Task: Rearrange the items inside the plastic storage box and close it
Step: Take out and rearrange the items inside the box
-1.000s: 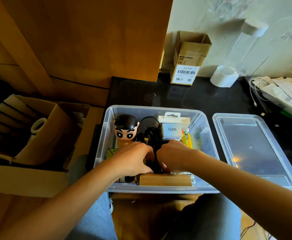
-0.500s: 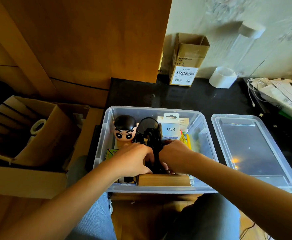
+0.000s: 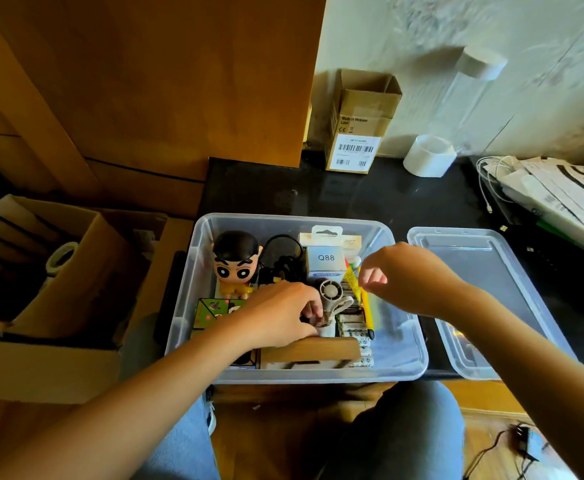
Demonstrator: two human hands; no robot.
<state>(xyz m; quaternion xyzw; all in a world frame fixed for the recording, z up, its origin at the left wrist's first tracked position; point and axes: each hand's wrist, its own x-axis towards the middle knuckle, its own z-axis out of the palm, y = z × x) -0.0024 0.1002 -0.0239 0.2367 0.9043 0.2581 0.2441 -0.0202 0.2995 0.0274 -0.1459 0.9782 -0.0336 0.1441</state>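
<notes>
Two hands work over my clear plastic storage box (image 3: 401, 362), open and crowded with a cartoon figure (image 3: 236, 263), a Q88 carton (image 3: 325, 259) and batteries (image 3: 351, 322). Left hand (image 3: 280, 317) pinches a small white fan (image 3: 333, 299) mid-box; right hand (image 3: 401, 275), loosely curled and empty, hovers at the fan's two o'clock. Lid (image 3: 484, 292) lies at the box's three o'clock.

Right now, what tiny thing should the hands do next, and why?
Probably the left hand should lay the little fan flat. It stands up among the things in the box, the right hand holds nothing, and the lid waits alongside.
</notes>
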